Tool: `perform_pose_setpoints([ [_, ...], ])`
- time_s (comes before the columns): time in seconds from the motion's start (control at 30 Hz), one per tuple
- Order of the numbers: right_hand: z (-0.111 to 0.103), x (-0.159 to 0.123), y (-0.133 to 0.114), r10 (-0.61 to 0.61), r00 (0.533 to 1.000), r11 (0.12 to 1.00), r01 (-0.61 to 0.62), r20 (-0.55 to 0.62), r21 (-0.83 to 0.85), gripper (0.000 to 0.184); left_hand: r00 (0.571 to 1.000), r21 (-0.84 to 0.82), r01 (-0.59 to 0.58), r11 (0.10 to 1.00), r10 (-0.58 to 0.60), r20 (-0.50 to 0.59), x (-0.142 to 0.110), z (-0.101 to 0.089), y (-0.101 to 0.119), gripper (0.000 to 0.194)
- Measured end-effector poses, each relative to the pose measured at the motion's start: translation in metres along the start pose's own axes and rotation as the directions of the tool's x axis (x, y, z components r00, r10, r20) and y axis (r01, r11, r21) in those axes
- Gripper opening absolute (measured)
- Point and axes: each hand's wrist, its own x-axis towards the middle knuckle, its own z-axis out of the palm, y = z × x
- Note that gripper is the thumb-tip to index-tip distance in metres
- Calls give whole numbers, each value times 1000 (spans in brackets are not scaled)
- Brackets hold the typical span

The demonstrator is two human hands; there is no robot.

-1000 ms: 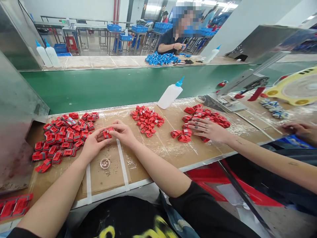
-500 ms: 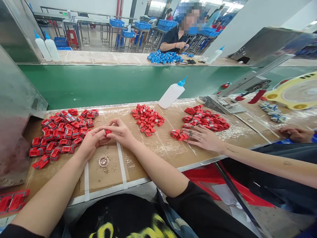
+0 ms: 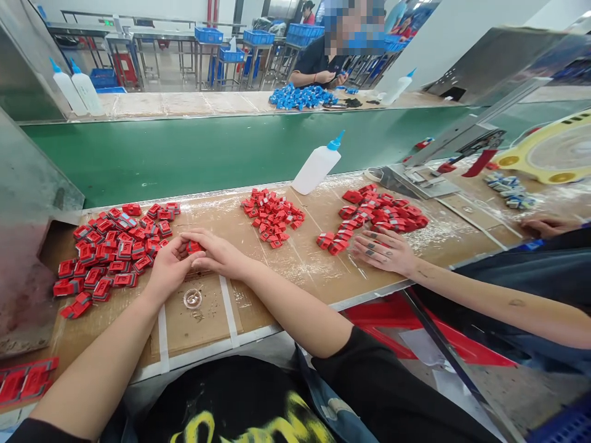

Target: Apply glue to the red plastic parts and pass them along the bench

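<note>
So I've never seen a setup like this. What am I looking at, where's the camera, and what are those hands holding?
There's no machine here. This picture comes from a camera worn on a person's head, looking forward and down, so the two arms rising from the bottom edge are that person's own. Their left hand and right hand hold a small red part between them, above a cardboard-covered bench. Loose red parts lie in a left heap, a middle heap and a right heap. A small glass dish sits just below the hands, and a white bottle with a blue tip stands farther along. The hand by the right heap is a co-worker's hand.
</note>
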Motion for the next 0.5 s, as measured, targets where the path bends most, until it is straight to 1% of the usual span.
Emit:
perform_pose_setpoints([
  [0.07, -3, 0, 0, -25, 1000, 1000, 25, 1, 7, 62, 1000, -21, 6, 1000, -6, -15, 0, 2, 1, 48],
  [0.17, -11, -3, -4, -52, 998, 998, 50, 45, 34, 74, 1000, -1, 10, 1000, -10, -19, -3, 4, 6, 45],
  [0.23, -15, -7, -7, -59, 998, 993, 56, 19, 107, 80, 1000, 31, -12, 999, 12, -2, -5, 4, 10, 47],
  [0.3, -17, -9, -8, -41, 999, 978, 45, -24, 205, 86, 999, 47, -40, 998, 38, 37, -7, 4, 12, 52],
  [0.37, -17, -11, -8, -22, 999, 967, 28, -24, 255, 88, 997, 60, -48, 997, 44, 67, -8, 3, 13, 56],
  [0.43, -14, -11, -7, -18, 1000, 976, 17, 3, 219, 84, 996, 99, -42, 994, 35, 76, -8, 2, 11, 57],
  [0.5, -10, -8, -6, -24, 1000, 990, 26, -12, 141, 74, 997, 145, -51, 988, 42, 69, -7, 0, 9, 51],
])
